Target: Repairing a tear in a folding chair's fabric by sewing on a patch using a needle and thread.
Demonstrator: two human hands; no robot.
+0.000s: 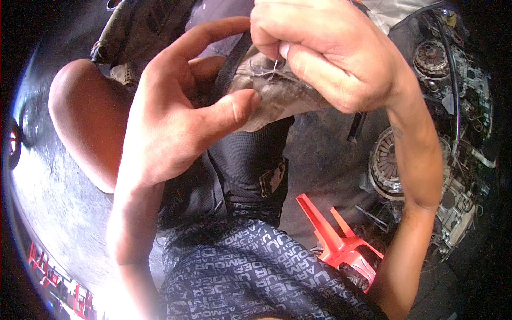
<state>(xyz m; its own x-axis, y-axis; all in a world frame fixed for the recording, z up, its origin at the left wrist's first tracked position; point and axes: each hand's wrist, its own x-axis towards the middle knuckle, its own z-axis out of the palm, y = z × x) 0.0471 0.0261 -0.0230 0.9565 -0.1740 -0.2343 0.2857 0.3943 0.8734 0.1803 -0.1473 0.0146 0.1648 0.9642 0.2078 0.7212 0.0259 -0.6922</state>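
A piece of tan cloth with a dark edge band is raised in front of me. My left hand grips its left side, thumb on the near face and fingers curled behind the band. Frayed pale threads run along a seam or tear near the middle of the cloth. At that spot my right hand pinches a thin, shiny sewing needle between thumb and forefinger. The needle's tip points down at the threads. My right fingers partly cover the upper cloth.
Below right, a red plastic chair stands on the dark floor. Greasy round clutch assemblies and other metal engine parts lie along the right. A bare knee is at left, beside dark brown fabric farther off.
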